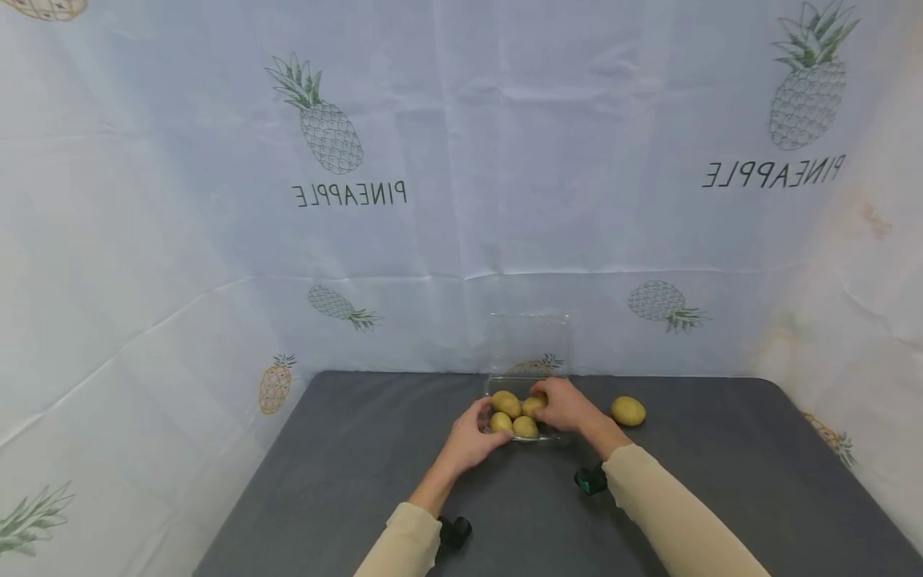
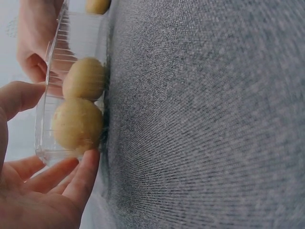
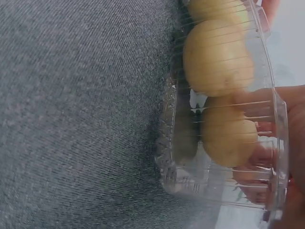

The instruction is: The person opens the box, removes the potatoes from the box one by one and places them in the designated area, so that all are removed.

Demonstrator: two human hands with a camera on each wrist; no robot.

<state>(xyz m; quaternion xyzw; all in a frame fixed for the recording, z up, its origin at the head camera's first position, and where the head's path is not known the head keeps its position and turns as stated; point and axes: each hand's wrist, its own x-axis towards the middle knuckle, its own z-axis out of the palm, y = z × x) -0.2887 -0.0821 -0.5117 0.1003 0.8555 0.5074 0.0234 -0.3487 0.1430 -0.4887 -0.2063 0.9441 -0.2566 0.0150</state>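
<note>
A clear plastic clamshell container stands at the back of the table with its lid raised, and several yellow-brown potatoes lie inside. My left hand holds the container's left end. In the left wrist view its thumb touches the front rim, and the fingers lie along the end wall. Reaching in over the rim, my right hand grips a potato at the right of the group. The clear wall partly blurs these fingers in the right wrist view.
One loose potato lies on the dark grey table, right of the container. Behind the table hangs a pale curtain printed with pineapples. The raised lid stands in front of it.
</note>
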